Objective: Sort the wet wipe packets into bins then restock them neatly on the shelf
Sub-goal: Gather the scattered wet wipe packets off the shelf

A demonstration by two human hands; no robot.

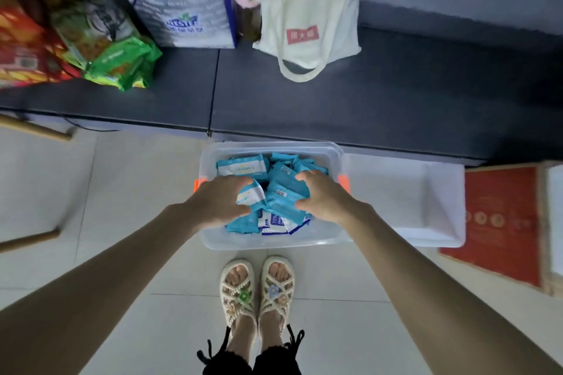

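A clear plastic bin (268, 241) with orange latches stands on the floor in front of my feet, filled with several blue and white wet wipe packets (242, 165). Both hands reach into it from either side of one bunch of packets. My left hand (221, 199) grips the bunch with curled fingers at its left, on a pale blue packet (250, 195). My right hand (324, 196) grips the same bunch at its right, fingers curled over a blue packet (283, 195). A second, white bin (408, 198) sits empty to the right, touching the first.
A dark low shelf (380, 94) runs across ahead. On it stand green snack bags (122, 65), a printed carrier bag (182, 12) and a cream tote bag (307, 30). A red box (499, 222) lies on the floor at right, wooden chair legs (30, 236) at left.
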